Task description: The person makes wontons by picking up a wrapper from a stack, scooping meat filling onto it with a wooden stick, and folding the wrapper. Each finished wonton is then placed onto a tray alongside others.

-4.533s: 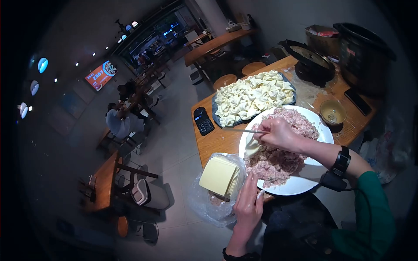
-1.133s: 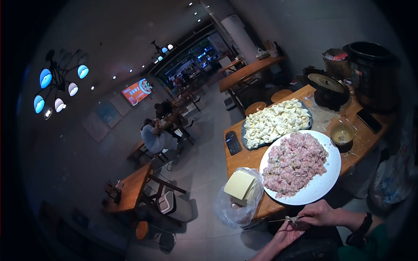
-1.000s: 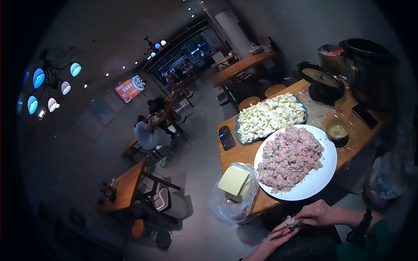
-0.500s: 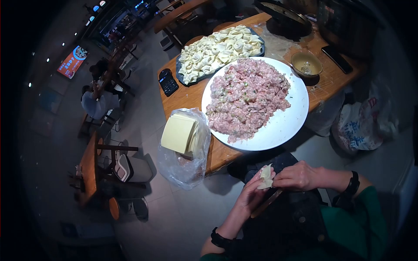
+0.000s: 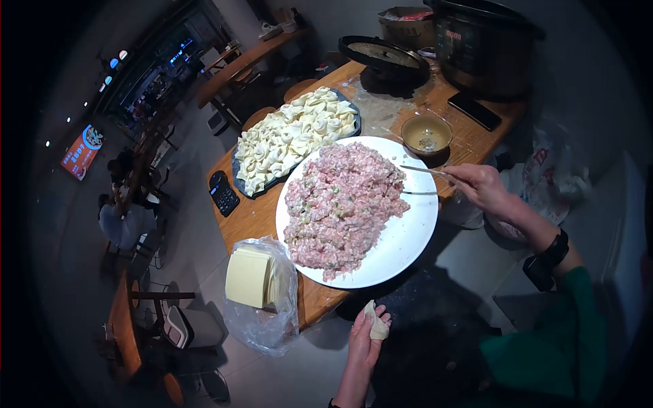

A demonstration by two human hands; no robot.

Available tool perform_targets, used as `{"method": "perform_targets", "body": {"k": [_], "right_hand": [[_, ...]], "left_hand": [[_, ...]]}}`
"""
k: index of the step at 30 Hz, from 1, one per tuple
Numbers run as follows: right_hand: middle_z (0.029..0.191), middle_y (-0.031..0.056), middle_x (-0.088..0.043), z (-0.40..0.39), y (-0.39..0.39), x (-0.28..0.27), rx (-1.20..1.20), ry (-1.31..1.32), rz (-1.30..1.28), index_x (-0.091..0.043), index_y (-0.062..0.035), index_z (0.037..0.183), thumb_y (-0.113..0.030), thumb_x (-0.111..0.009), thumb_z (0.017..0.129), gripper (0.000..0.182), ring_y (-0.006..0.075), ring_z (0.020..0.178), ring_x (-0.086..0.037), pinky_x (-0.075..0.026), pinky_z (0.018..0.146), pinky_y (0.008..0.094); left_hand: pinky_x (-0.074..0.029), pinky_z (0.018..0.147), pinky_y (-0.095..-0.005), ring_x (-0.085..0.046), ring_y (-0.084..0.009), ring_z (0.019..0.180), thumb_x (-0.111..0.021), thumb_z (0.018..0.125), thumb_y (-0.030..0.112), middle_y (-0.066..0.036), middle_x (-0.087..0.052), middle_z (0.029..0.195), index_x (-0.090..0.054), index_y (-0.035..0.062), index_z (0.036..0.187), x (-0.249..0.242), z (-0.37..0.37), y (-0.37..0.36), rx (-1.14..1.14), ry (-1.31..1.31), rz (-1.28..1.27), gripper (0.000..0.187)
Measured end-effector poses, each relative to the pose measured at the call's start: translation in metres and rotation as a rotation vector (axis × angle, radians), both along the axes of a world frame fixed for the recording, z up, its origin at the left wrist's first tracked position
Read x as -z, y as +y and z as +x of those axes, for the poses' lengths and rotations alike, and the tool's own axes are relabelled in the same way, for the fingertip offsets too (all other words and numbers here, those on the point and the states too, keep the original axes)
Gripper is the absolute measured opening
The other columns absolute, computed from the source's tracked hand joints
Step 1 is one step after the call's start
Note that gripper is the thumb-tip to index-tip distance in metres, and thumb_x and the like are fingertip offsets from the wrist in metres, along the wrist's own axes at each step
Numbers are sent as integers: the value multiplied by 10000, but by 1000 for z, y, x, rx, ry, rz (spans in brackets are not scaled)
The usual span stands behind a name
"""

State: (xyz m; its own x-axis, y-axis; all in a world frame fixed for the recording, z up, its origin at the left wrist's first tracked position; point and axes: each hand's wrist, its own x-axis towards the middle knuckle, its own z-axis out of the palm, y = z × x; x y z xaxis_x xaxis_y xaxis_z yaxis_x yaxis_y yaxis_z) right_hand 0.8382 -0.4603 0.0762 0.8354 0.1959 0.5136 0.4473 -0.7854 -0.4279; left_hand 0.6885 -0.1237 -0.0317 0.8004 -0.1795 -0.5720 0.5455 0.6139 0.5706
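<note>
My left hand (image 5: 365,334) is below the plate's near edge, its fingers curled round a pale folded wonton wrapper (image 5: 378,328). Whether filling sits inside it is hidden. Over the plate's right rim, my right hand (image 5: 481,185) grips a thin stick-like tool (image 5: 428,171), its tip pointing left toward the meat. The large white plate (image 5: 416,231) carries a broad mound of pink minced meat filling (image 5: 340,204) flecked with green. A stack of square yellow wrappers (image 5: 249,277) lies in an opened clear plastic bag (image 5: 262,331) at the table's left corner.
Behind the plate, a dark tray (image 5: 355,121) is heaped with folded wontons (image 5: 292,136). A small bowl (image 5: 427,134), a phone (image 5: 475,111), a black lid (image 5: 384,53) and a large cooker (image 5: 479,54) occupy the right side. A black keypad device (image 5: 223,194) lies at left.
My right hand has left the wrapper and moved up and right to the plate with the stick-like tool. My left hand has kept the wrapper. The camera view has shifted.
</note>
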Motion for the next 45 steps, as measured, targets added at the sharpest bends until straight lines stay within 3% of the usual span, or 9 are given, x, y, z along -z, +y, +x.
{"method": "perform_targets", "body": {"k": [7, 10, 12, 14, 20, 32, 37, 42, 45], "right_hand": [[725, 139, -633, 90, -40, -1, 269, 62, -782, -664, -103, 711, -123, -634, 636, 83, 290, 710, -638, -492, 607, 416], [663, 167, -627, 77, -26, -15, 243, -27, -391, -671, -41, 711, -114, -621, 742, 94, 319, 624, -630, -477, 567, 417], [557, 119, -587, 58, -11, -15, 166, -58, -74, -669, -18, 747, -174, -642, 834, 181, 166, 494, -574, -435, 473, 297], [542, 40, -569, 16, 22, -17, -30, 456, 437, -665, 5, 758, -181, -632, 870, 220, 56, 498, -514, -390, 465, 217], [550, 7, -553, -63, 97, 6, -424, 794, 458, -672, 24, 832, -128, -651, 853, 155, 34, 526, -456, -393, 505, 221], [623, -33, -557, -67, 112, 42, -255, 775, 678, -649, 1, 850, -122, -664, 845, 124, 27, 585, -509, -406, 519, 195], [727, -51, -494, -94, 143, 31, -325, 761, 701, -578, -34, 981, -133, -800, 709, 366, 21, 668, -414, -374, 571, 198], [746, -54, -498, -98, 163, 51, -259, 764, 928, -628, -26, 967, -146, -780, 741, 297, 17, 665, -399, -334, 556, 191], [824, 10, -604, -92, 165, 54, -319, 624, 950, -647, 7, 981, -78, -691, 813, 193, 56, 740, -519, -432, 660, 213]], "left_hand": [[-517, 848, -340, -618, -192, 912, -486, 957, 140, -154, -613, 1078, -490, -24, 1232, -18, 15, -3, -32, -128, 274, 320], [-514, 839, -317, -624, -185, 926, -485, 957, 130, -149, -626, 1068, -517, -40, 1217, -29, 17, 0, -16, -199, 356, 312], [-507, 836, -315, -621, -188, 936, -475, 960, 125, -148, -626, 1074, -521, -44, 1216, -36, 19, 1, 12, -295, 352, 311], [-501, 832, -311, -618, -191, 940, -467, 962, 126, -146, -628, 1072, -529, -46, 1211, -45, 24, 1, 2, -313, 361, 309], [-504, 840, -316, -616, -197, 936, -451, 954, 97, -151, -623, 1056, -491, -58, 1251, -56, 34, -4, -27, -412, 422, 337], [-479, 895, -332, -592, -251, 1048, -414, 970, 94, -181, -559, 1215, -436, -45, 1303, -60, 40, -9, -113, -490, 369, 362], [-316, 1078, -404, -315, -276, 1333, -349, 991, 160, -182, -287, 1452, -193, 45, 1430, -72, 48, -19, -267, -365, 6, 480], [-300, 1097, -424, -316, -273, 1337, -370, 994, 215, -150, -307, 1449, -231, 53, 1415, -66, 44, -33, -305, -339, -91, 472], [-356, 1061, -415, -384, -252, 1290, -382, 991, 205, -149, -367, 1406, -249, 51, 1405, -61, 46, -31, -370, -346, -116, 461]]}}
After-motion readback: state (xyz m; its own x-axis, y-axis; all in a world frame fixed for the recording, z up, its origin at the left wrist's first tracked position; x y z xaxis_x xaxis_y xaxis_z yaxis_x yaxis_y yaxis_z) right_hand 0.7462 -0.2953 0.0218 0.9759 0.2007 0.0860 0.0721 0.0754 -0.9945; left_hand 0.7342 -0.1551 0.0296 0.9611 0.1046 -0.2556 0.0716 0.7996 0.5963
